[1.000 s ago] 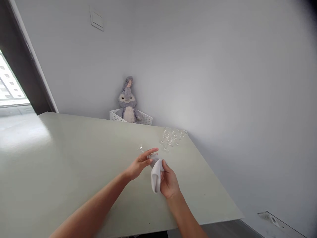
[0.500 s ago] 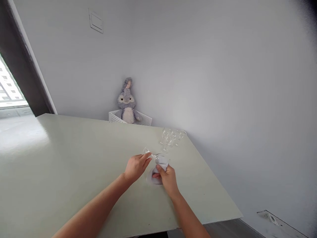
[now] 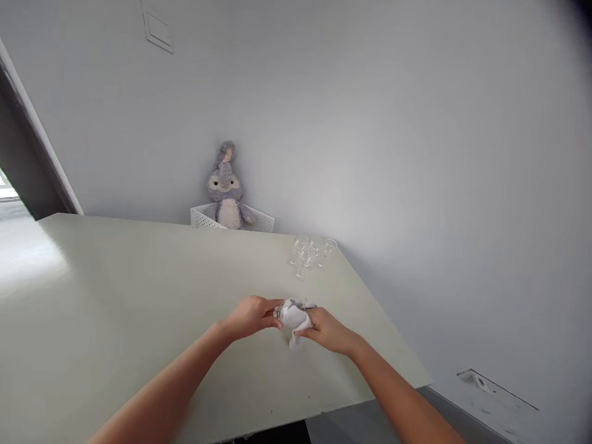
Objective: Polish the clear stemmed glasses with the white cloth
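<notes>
Over the pale green table (image 3: 139, 308) my left hand (image 3: 250, 316) grips a small clear stemmed glass (image 3: 279, 312), of which only a sliver shows between my hands. My right hand (image 3: 329, 330) holds a white cloth (image 3: 295, 319) pressed around that glass. Both hands meet just above the table top, near its right side. Most of the glass is hidden by the cloth and my fingers.
A cluster of several clear stemmed glasses (image 3: 311, 253) stands near the table's far right corner. A white perforated basket (image 3: 203, 217) with a grey plush rabbit (image 3: 224, 188) sits behind the far edge by the wall. The table's right edge drops to the floor.
My hands came together and lower toward the table. The cloth, hanging loose from my right hand a second ago, is now bunched around the glass. The view shifted right.
</notes>
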`<state>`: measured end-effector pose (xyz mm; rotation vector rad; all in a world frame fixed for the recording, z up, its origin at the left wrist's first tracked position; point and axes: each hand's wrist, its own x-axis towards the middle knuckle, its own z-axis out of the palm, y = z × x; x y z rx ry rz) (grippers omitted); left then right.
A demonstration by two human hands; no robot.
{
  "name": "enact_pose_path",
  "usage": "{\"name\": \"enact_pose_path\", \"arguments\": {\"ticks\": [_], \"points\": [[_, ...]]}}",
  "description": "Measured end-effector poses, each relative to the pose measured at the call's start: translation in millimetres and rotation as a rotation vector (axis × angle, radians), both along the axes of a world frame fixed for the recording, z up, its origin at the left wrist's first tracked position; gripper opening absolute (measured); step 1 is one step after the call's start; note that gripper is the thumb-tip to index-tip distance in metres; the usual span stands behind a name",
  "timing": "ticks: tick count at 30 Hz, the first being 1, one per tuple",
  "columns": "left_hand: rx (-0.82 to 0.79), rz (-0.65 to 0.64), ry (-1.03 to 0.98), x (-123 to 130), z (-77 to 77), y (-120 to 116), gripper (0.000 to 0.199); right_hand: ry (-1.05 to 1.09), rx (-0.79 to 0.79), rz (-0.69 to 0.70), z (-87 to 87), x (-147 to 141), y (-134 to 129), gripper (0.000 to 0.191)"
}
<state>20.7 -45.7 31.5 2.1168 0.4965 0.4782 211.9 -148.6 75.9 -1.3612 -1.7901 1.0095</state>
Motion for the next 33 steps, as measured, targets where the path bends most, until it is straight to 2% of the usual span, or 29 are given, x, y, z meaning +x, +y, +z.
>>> {"name": "enact_pose_path", "arguments": {"ticks": [2, 4, 6, 8, 10, 11, 13, 16, 18, 19, 21, 23, 26, 29, 31, 33], "points": [[-0.162, -0.121, 0.068, 0, 3.5, -2, 0.033, -0.149, 0.107, 0.070, 15.0, 10, -2, 0.009], [-0.287, -0.178, 0.098, -2, 4.2, 0, 0.034, -0.229, 0.163, 0.106, 27.3, 22, -4, 0.016], [-0.361, -0.142, 0.085, -5, 3.4, 5, 0.035, -0.285, 0.194, 0.065, 34.3, 34, -6, 0.021], [-0.384, -0.037, 0.040, -9, 2.5, 12, 0.037, -0.321, 0.242, -0.104, 34.8, 45, -10, 0.022], [-0.364, 0.089, 0.001, -11, 1.6, 18, 0.038, -0.370, 0.347, -0.297, 29.1, 46, -14, 0.023], [-0.346, 0.151, -0.004, -11, 0.9, 20, 0.038, -0.411, 0.414, -0.346, 24.5, 41, -16, 0.024], [-0.303, 0.234, 0.035, -8, -1.7, 19, 0.038, -0.530, 0.532, -0.298, 12.7, 23, -16, 0.032], [-0.097, 0.278, 0.114, 0, -8.6, 11, 0.026, -0.682, 0.632, -0.075, -6.6, -14, -6, 0.052], [0.044, 0.291, 0.126, 6, -13.2, 4, 0.017, -0.692, 0.652, -0.058, -16.0, -30, 8, 0.046], [0.100, 0.308, 0.121, 8, -14.9, 1, 0.016, -0.664, 0.647, -0.099, -18.6, -33, 15, 0.040], [0.183, 0.341, 0.103, 10, -16.4, -3, 0.016, -0.522, 0.581, -0.234, -19.6, -29, 32, 0.031], [0.258, 0.367, 0.076, 11, -15.2, -5, 0.019, -0.235, 0.414, -0.353, -17.7, -20, 48, 0.027], [0.262, 0.410, 0.066, 12, -11.2, -5, 0.032, 0.418, 0.089, -0.490, -19.1, -15, 67, 0.032], [0.263, 0.478, 0.078, 15, -10.7, -6, 0.029, 1.024, -0.080, -0.648, -30.3, -34, 75, 0.033], [0.285, 0.551, 0.048, 16, -13.3, -6, 0.026, 1.219, -0.118, -0.654, -39.8, -53, 75, 0.038], [0.314, 0.633, 0.000, 17, -16.8, -6, 0.023, 1.256, -0.116, -0.571, -47.7, -72, 73, 0.045]]}}
